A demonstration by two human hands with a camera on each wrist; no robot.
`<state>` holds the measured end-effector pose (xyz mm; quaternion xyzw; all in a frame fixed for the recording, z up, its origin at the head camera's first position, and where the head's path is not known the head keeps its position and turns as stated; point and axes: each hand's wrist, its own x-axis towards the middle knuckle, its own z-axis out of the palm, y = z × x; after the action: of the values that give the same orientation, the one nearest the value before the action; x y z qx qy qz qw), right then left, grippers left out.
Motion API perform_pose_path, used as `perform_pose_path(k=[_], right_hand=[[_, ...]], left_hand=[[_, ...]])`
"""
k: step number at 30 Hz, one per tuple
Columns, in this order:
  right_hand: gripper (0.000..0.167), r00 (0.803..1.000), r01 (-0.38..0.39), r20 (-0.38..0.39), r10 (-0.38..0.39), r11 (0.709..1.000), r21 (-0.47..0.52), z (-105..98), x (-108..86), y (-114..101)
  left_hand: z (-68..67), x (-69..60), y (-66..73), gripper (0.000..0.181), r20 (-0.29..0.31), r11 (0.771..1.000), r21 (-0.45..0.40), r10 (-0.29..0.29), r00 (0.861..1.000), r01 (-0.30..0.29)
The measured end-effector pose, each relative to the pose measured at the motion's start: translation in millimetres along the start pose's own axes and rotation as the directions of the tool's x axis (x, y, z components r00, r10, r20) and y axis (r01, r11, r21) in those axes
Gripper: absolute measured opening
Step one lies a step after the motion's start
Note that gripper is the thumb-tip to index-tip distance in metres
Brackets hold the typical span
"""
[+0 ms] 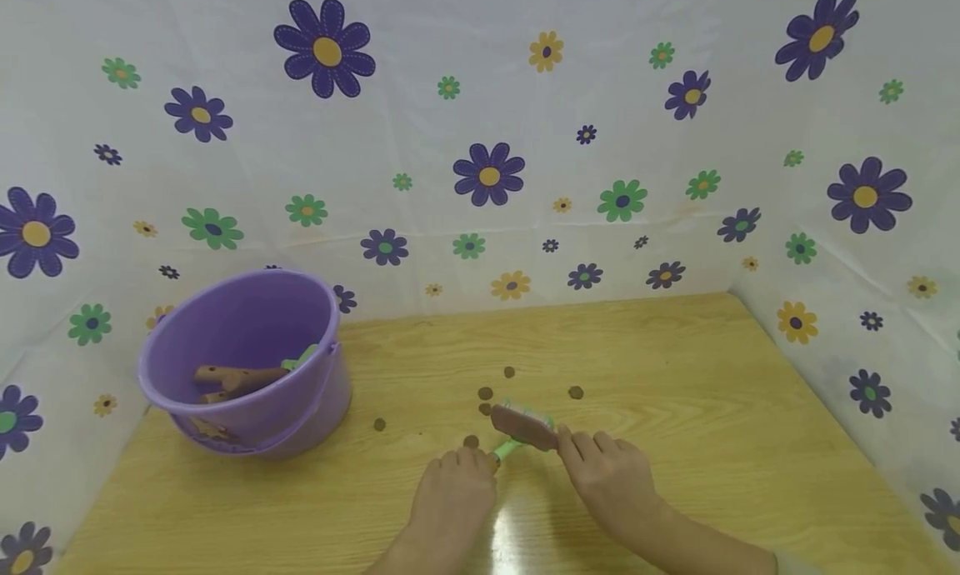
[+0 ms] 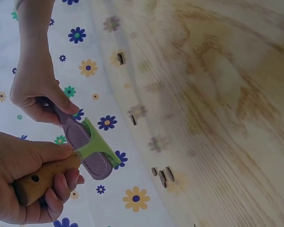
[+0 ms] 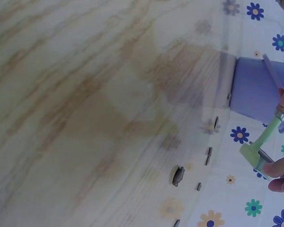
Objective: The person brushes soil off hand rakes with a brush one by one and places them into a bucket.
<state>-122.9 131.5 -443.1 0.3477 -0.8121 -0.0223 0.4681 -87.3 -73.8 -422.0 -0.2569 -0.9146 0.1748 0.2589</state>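
My left hand (image 1: 457,492) grips the wooden handle (image 2: 49,177) of a small green hand rake (image 2: 95,144). Its T-shaped green head lies across a flat mauve tool (image 2: 98,166) with a rounded, oblong head, perhaps a brush; no bristles show. My right hand (image 1: 611,475) holds that tool by its narrow handle end, fingers curled round it. In the head view the mauve head (image 1: 525,427) hides most of the rake's head, and a few green tips poke out behind. Both tools are held above the table, close together in front of me.
Several flat brown pieces (image 1: 486,393) lie scattered on the wooden table (image 1: 675,375). A purple bucket (image 1: 322,408) stands at the left, with wooden handles (image 1: 247,380) and something green inside. Flower-printed white sheeting (image 1: 420,142) rises behind the table and along both sides.
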Motion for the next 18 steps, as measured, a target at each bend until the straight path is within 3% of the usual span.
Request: perform_pose_path(k=[6, 9, 12, 13, 14, 15, 16, 18], right_hand=[[0.048, 1.000, -0.029, -0.009, 0.029, 1.000, -0.006, -1, 4.5, 4], [0.046, 0.997, -0.067, -0.029, 0.067, 0.998, -0.006, -3, 9.2, 8], [0.045, 0.994, -0.107, -0.037, 0.107, 0.994, 0.005, -7, 14.4, 12], [0.044, 0.992, -0.119, -0.044, 0.120, 0.993, 0.014, -9, 16.0, 14], [0.043, 0.990, -0.133, -0.052, 0.134, 0.991, 0.032, -12, 17.7, 16], [0.043, 0.987, -0.142, -0.063, 0.145, 0.988, 0.057, -14, 19.5, 17], [0.042, 0.984, -0.148, -0.083, 0.155, 0.985, 0.087, -17, 21.8, 17], [0.040, 0.977, -0.152, -0.128, 0.173, 0.976, 0.155, -24, 26.4, 18]], left_hand=[[0.6, -0.1, 2.3, 0.020, 0.009, 0.999, -0.043, -0.001, 1.000, 0.001], [0.7, -1.1, 3.1, 0.023, 0.046, 0.989, -0.145, 0.004, 0.999, 0.002], [0.8, -2.5, 2.1, 0.018, 0.128, 0.946, -0.322, 0.013, 0.992, 0.029], [0.6, -3.1, 1.0, 0.014, 0.167, 0.914, -0.402, 0.017, 0.986, 0.052], [0.2, -3.6, -0.3, 0.014, 0.214, 0.865, -0.494, 0.018, 0.977, 0.093], [-0.3, -4.4, -1.7, 0.014, 0.282, 0.787, -0.595, 0.018, 0.959, 0.160], [-0.5, -5.4, -3.2, 0.014, 0.352, 0.691, -0.682, 0.025, 0.936, 0.239], [-1.0, -7.7, -5.5, 0.023, 0.479, 0.452, -0.792, 0.041, 0.877, 0.411]])
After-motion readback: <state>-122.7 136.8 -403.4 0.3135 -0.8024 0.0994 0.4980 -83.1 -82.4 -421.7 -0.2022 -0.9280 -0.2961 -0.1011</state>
